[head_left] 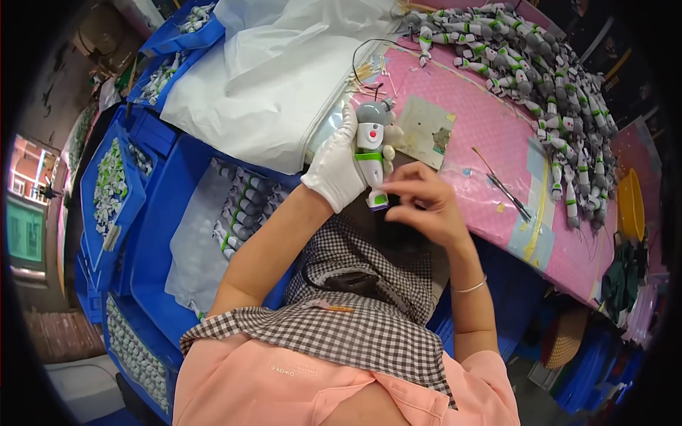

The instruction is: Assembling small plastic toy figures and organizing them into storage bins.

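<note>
A small toy figure in white and green with a grey head stands roughly upright in front of me. It has a red dot on the chest. My left hand, in a white glove, is closed around its side. My bare right hand is beside the figure's foot, thumb and index finger apart with a gap between them. The index fingertip is at the lower leg; I cannot tell whether it touches. The other fingers are curled.
A pink-covered table carries a large pile of similar figures, a stained metal plate, thin brushes and cotton swabs. White sheeting lies at the left. Blue bins with figures and parts stand at my left.
</note>
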The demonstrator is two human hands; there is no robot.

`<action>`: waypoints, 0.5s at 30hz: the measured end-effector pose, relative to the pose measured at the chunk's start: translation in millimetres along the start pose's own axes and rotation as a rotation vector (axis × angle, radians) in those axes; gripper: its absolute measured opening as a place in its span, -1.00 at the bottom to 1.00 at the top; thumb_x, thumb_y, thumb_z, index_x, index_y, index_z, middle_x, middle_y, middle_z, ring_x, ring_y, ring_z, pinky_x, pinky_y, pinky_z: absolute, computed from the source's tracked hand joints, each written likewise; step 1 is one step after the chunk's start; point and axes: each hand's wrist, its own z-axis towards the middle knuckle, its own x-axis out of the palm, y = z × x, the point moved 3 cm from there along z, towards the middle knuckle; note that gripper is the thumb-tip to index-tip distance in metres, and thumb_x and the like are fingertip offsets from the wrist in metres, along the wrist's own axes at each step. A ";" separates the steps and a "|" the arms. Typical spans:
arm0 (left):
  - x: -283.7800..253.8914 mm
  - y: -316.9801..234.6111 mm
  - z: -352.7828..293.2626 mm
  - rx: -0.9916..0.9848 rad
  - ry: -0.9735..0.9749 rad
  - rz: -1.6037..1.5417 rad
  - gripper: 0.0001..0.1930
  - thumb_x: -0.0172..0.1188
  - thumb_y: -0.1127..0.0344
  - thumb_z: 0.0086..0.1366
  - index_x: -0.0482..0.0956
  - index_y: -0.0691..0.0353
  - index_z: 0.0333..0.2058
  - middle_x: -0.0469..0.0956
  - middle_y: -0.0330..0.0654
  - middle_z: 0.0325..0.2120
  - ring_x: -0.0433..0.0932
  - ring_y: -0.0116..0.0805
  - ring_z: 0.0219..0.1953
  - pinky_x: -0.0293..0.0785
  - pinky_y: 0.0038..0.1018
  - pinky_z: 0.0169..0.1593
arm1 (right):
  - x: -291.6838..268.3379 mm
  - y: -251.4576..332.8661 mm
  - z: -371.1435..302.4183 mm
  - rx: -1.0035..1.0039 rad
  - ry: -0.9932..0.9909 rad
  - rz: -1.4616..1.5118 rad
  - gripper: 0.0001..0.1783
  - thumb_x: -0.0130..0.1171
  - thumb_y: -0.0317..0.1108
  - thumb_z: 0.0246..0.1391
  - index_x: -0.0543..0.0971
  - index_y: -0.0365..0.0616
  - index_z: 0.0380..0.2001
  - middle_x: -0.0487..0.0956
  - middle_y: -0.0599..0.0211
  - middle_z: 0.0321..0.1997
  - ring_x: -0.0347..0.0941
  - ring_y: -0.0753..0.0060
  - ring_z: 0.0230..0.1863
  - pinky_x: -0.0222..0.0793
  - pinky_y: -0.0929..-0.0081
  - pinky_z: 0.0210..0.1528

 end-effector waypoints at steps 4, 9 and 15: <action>4.8 19.6 -3.6 -0.149 -0.021 0.091 -0.36 -0.32 -0.26 0.31 0.41 0.19 -0.03 0.54 -0.21 -0.42 0.47 -0.41 -0.52 0.47 -0.47 -0.40 | -41.6 7.9 4.2 0.363 -0.406 0.229 -0.66 0.07 -0.33 0.14 0.49 -0.41 -0.12 0.57 0.18 -0.22 0.43 0.62 -0.59 0.37 0.69 -0.52; 1.6 49.5 -15.2 -0.296 -0.069 0.358 -0.28 -0.40 -0.30 0.30 0.36 0.24 0.03 0.52 -0.19 -0.47 0.44 -0.48 -0.59 0.38 -0.54 -0.47 | -66.6 -18.6 9.6 0.369 -0.624 0.589 -0.58 0.08 -0.31 0.14 0.41 -0.34 0.01 0.56 0.09 -0.11 0.55 0.49 -0.48 0.52 0.60 -0.43; 11.7 59.8 -27.1 -0.358 -0.069 0.468 -0.43 -0.30 -0.18 0.35 0.39 0.19 -0.03 0.55 -0.13 -0.42 0.45 -0.52 -0.58 0.39 -0.62 -0.52 | -73.0 -15.3 -1.0 0.439 -0.629 0.685 -0.64 0.14 -0.33 0.06 0.50 -0.32 -0.10 0.60 0.19 -0.25 0.52 0.58 -0.56 0.48 0.70 -0.51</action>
